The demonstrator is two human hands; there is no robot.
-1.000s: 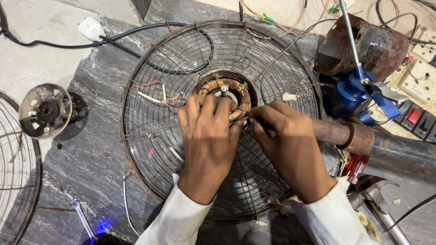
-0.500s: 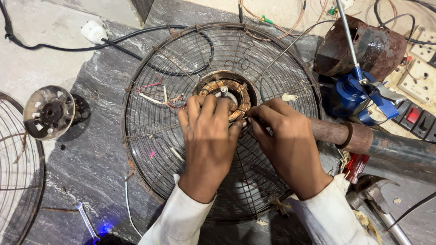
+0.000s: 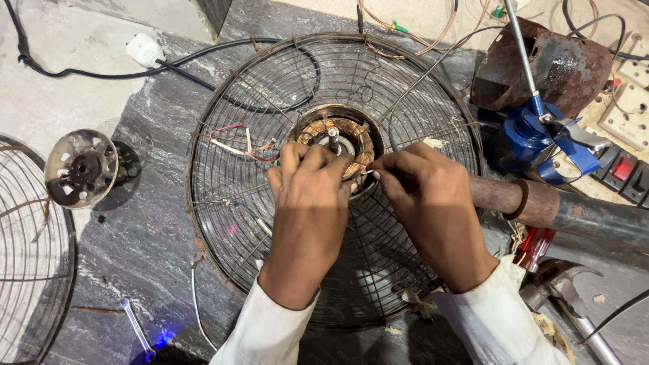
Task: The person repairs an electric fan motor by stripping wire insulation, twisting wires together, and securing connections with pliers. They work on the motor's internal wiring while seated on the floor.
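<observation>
Grey veined stone slab (image 3: 149, 223) serves as work surface, flanked by pale concrete floor at upper left; area is crowded w/ parts and tools, no walls visible. Round wire fan guard (image 3: 223, 169) lies flat on slab, which keeps the motor stator (image 3: 338, 138) at its hub facing up, copper windings and centre shaft exposed to both hands. Left hand (image 3: 307, 203) rests palm-down over near side of stator, fingers curled onto winding rim, apparently steadying the assy; whether it grips anything underneath cannot be told. Right hand (image 3: 426, 196) approaches from the right, thumb and forefinger pinched shut on a thin wire or lead at stator edge; exact item too small to confirm. Loose red and white leads (image 3: 233, 138) fan out left of hub, clear of the hands. Ref. surroundings: detached round motor end cover (image 3: 81, 169) sits well left on slab; second wire guard (image 3: 27, 270) partly in frame at far left; small spanner (image 3: 135, 324) near bottom edge; black cable (image 3: 101, 71) and white plug (image 3: 143, 49) at top left. Right side: rusty housing (image 3: 547, 64), blue tool (image 3: 527, 135), rusty pipe (image 3: 554, 209), hammer (image 3: 561, 284), switch board (image 3: 625, 165) w/ red rocker.
</observation>
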